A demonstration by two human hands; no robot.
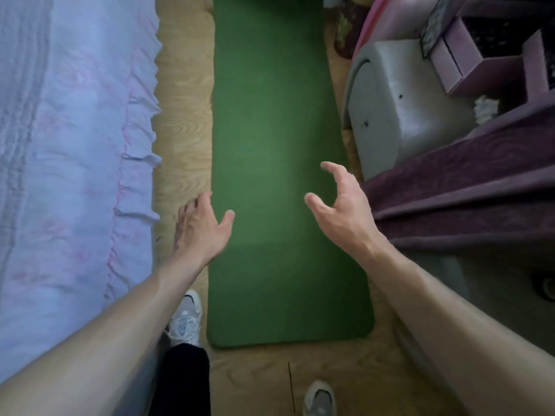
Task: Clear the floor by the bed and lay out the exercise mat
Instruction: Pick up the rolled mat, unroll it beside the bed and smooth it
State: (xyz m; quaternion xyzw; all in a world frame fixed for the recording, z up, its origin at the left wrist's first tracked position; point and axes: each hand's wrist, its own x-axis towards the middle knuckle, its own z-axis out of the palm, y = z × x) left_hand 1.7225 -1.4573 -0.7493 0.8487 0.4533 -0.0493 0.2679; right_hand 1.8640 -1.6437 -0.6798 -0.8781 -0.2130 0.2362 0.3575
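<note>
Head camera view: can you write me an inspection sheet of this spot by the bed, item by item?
Surface: wooden floor, showing on both sides of the mat.
Job's things: green exercise mat lies unrolled and flat, alongside the bed.
Clutter: grey machine close to the mat's right edge; purple boxes beyond it.
Hands: left hand and right hand held out above the mat, fingers relaxed, holding nothing.
Cables: nothing seen.
Surroundings: purple cloth on the right; the person's shoes at the mat's near end.

Both hands empty: left (200, 228) relaxed, right (341, 205) loosely curled.
</note>
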